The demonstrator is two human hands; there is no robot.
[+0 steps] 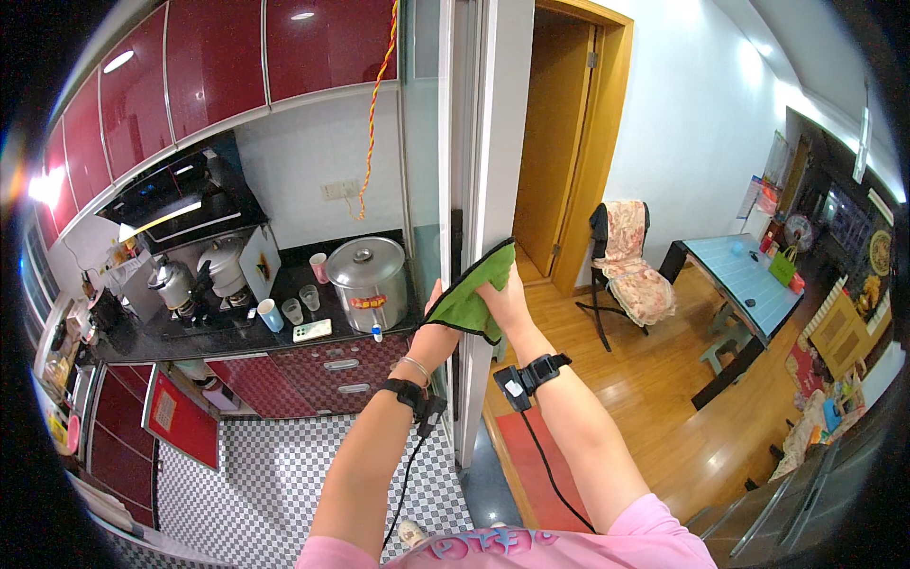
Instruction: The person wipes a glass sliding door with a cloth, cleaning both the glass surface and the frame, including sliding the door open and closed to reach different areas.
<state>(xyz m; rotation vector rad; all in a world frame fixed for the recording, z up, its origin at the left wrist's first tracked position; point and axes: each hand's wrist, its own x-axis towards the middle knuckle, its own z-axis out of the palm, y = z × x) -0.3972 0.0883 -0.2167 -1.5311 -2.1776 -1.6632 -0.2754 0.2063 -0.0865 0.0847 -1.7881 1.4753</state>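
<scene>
A green cloth with a black edge point(475, 293) lies against the white door frame point(498, 142) in front of me. My right hand point(506, 302) holds the cloth, its thumb over the green face. My left hand point(435, 334) is at the frame's left side, beside and partly behind the cloth; its fingers are mostly hidden, so its grip cannot be made out. Both wrists wear black straps with small devices and cables. Just left of the frame stands a glass sliding door panel point(424, 178).
Left, a black counter point(234, 341) bears a large steel pot with a tap point(366, 284), cups, a phone point(312, 330) and pots on a stove. A red cabinet door point(181, 419) hangs open. Right stand a draped chair point(629, 277) and a blue-topped table point(743, 274).
</scene>
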